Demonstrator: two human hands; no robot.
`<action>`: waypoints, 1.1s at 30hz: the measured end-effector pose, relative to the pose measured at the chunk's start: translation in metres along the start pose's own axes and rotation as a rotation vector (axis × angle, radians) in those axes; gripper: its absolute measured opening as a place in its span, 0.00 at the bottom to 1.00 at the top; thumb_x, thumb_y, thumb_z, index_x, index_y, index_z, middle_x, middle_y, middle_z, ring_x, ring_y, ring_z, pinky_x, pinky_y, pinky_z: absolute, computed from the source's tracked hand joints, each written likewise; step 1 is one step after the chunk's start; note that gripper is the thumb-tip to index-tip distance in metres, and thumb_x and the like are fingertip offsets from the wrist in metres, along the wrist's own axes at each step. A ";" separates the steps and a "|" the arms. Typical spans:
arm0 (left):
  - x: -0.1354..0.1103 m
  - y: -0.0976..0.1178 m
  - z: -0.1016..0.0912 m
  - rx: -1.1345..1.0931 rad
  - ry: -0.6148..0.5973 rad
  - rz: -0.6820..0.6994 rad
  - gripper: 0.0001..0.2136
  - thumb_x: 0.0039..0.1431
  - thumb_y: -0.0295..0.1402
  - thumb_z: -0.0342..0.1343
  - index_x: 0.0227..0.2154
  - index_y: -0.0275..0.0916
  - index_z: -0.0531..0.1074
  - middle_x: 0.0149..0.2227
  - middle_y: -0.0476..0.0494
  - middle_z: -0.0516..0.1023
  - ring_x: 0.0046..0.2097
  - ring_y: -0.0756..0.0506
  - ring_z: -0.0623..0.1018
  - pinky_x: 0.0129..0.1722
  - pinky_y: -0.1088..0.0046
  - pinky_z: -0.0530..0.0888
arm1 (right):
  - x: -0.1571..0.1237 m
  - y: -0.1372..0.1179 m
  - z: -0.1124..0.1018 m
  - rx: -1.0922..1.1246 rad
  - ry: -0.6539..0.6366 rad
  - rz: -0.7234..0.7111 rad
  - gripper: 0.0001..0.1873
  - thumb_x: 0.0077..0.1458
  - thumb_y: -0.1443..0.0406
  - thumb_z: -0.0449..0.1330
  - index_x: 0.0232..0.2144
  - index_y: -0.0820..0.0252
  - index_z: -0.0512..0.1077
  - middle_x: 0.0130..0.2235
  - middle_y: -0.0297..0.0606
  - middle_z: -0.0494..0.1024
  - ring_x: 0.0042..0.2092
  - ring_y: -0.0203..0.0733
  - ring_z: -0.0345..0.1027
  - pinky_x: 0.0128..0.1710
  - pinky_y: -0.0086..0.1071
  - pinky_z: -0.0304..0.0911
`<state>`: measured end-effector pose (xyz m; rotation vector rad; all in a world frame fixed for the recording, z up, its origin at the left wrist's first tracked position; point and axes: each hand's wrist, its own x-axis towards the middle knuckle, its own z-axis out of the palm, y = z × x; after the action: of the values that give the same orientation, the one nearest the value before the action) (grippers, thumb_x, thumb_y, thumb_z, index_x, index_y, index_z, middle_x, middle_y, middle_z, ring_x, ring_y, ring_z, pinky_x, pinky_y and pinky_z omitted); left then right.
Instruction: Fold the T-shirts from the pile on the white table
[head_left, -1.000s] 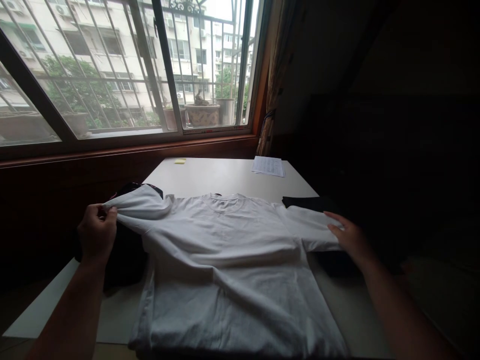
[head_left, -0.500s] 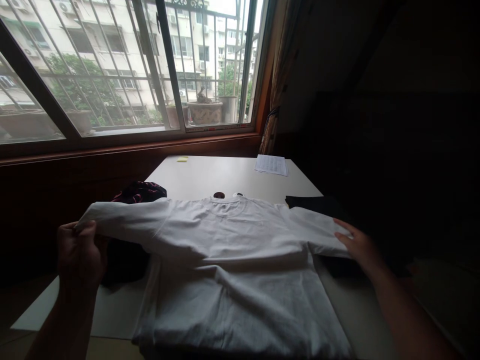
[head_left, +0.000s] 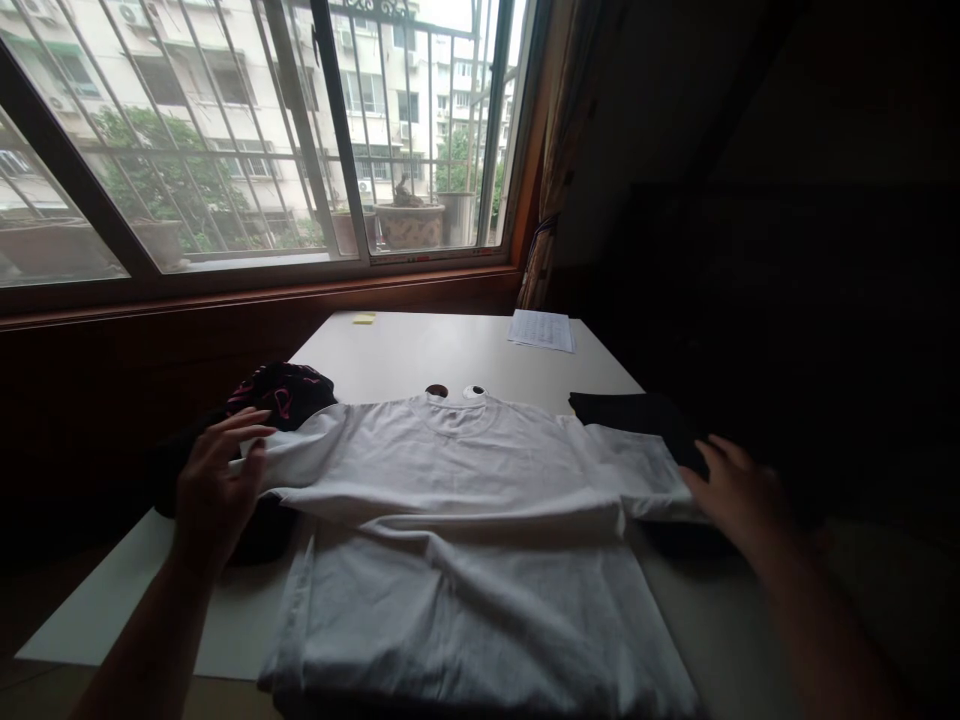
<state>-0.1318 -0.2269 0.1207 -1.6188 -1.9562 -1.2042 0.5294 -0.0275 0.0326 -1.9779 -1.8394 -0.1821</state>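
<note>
A white T-shirt (head_left: 465, 520) lies spread on the table, its collar pointing away from me and both sleeves out to the sides. Wrinkles cross its middle, and its lower edge is in shadow. At the left sleeve, my left hand (head_left: 221, 480) has its fingers stretched out over the cuff end, not gripping it. My right hand (head_left: 739, 490) is beside the right sleeve's end with fingers apart; its thumb is close to the cuff, and whether it touches is unclear. Under the left sleeve is a dark, pink-patterned cloth (head_left: 281, 385).
Dark folded cloth (head_left: 622, 405) lies beneath the right sleeve. Two round holes or discs (head_left: 475, 391) show just beyond the collar. On the white table's (head_left: 427, 345) far side are papers (head_left: 541, 330) and a yellow sticky note (head_left: 364, 319). A barred window stands behind.
My left hand has let go of the left sleeve and moved right; that sleeve has dropped onto the dark cloth. The right hand has come off the right sleeve, its fingers now spread.
</note>
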 end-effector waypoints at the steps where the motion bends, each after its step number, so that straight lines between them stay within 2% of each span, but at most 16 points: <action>1: 0.005 0.007 0.010 -0.029 -0.162 0.060 0.12 0.67 0.41 0.48 0.44 0.46 0.74 0.56 0.45 0.76 0.62 0.40 0.72 0.66 0.54 0.67 | -0.002 -0.016 0.000 -0.055 0.012 -0.048 0.28 0.58 0.54 0.54 0.57 0.60 0.72 0.67 0.52 0.63 0.65 0.69 0.59 0.66 0.57 0.53; 3: 0.011 0.017 0.039 -0.056 -0.457 0.172 0.17 0.67 0.42 0.46 0.50 0.43 0.76 0.58 0.41 0.76 0.62 0.39 0.72 0.65 0.56 0.68 | -0.005 -0.057 0.002 -0.060 -0.026 -0.202 0.26 0.62 0.57 0.51 0.58 0.61 0.70 0.66 0.52 0.66 0.64 0.62 0.61 0.67 0.53 0.53; 5: 0.011 0.023 0.076 -0.034 -0.615 0.246 0.21 0.69 0.42 0.43 0.56 0.41 0.73 0.62 0.39 0.73 0.63 0.39 0.71 0.65 0.57 0.67 | -0.009 -0.103 0.011 0.016 -0.100 -0.345 0.26 0.63 0.58 0.51 0.60 0.59 0.69 0.65 0.49 0.68 0.65 0.59 0.61 0.67 0.50 0.53; 8: 0.006 0.031 0.131 0.084 -0.811 0.314 0.25 0.71 0.43 0.42 0.64 0.38 0.67 0.68 0.37 0.66 0.69 0.38 0.63 0.68 0.55 0.61 | -0.014 -0.165 0.033 0.143 -0.254 -0.495 0.28 0.65 0.58 0.49 0.63 0.62 0.66 0.66 0.50 0.66 0.67 0.55 0.57 0.69 0.47 0.51; 10: 0.003 0.033 0.161 0.181 -0.911 0.256 0.26 0.72 0.44 0.42 0.67 0.38 0.63 0.70 0.35 0.61 0.72 0.36 0.58 0.68 0.51 0.58 | -0.016 -0.196 0.049 0.170 -0.359 -0.516 0.29 0.66 0.57 0.48 0.64 0.65 0.65 0.68 0.53 0.63 0.69 0.56 0.55 0.69 0.48 0.49; 13: 0.002 0.032 0.188 0.255 -0.910 0.162 0.29 0.72 0.47 0.40 0.70 0.39 0.56 0.74 0.36 0.51 0.74 0.33 0.50 0.69 0.43 0.50 | -0.016 -0.223 0.071 0.136 -0.479 -0.494 0.32 0.68 0.53 0.46 0.67 0.65 0.61 0.71 0.52 0.58 0.72 0.57 0.48 0.70 0.51 0.45; 15: 0.004 0.028 0.197 0.265 -0.877 0.146 0.30 0.73 0.48 0.38 0.71 0.39 0.53 0.75 0.38 0.46 0.75 0.34 0.45 0.69 0.41 0.46 | -0.014 -0.231 0.082 0.098 -0.487 -0.463 0.34 0.69 0.50 0.44 0.69 0.63 0.57 0.73 0.49 0.53 0.73 0.58 0.41 0.71 0.54 0.40; 18: 0.010 0.021 0.204 0.263 -0.863 0.140 0.31 0.73 0.49 0.36 0.72 0.39 0.52 0.75 0.39 0.46 0.75 0.35 0.45 0.70 0.42 0.45 | -0.005 -0.235 0.093 0.073 -0.466 -0.439 0.35 0.70 0.48 0.41 0.71 0.58 0.53 0.74 0.43 0.48 0.74 0.56 0.35 0.71 0.56 0.35; 23: 0.020 0.009 0.219 0.261 -0.842 0.144 0.32 0.72 0.51 0.36 0.72 0.41 0.52 0.75 0.41 0.44 0.75 0.36 0.45 0.70 0.45 0.46 | 0.015 -0.233 0.103 0.051 -0.500 -0.435 0.36 0.70 0.45 0.37 0.73 0.53 0.49 0.75 0.39 0.43 0.75 0.50 0.32 0.72 0.53 0.31; 28: 0.031 -0.001 0.231 0.317 -0.841 0.130 0.31 0.72 0.51 0.34 0.72 0.43 0.52 0.75 0.42 0.43 0.75 0.39 0.44 0.71 0.46 0.46 | 0.032 -0.229 0.107 -0.030 -0.507 -0.404 0.38 0.70 0.45 0.36 0.74 0.54 0.46 0.76 0.36 0.38 0.75 0.46 0.30 0.72 0.49 0.30; 33: 0.040 -0.008 0.235 0.334 -0.816 0.106 0.31 0.72 0.51 0.34 0.72 0.43 0.50 0.75 0.43 0.44 0.75 0.40 0.45 0.71 0.50 0.49 | 0.045 -0.224 0.112 -0.047 -0.497 -0.371 0.39 0.69 0.44 0.35 0.74 0.55 0.45 0.76 0.36 0.39 0.75 0.44 0.31 0.73 0.48 0.29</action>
<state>-0.0914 -0.0206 0.0079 -2.1754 -2.2880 -0.1202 0.2944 0.0641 -0.0019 -1.8035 -2.5304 0.1779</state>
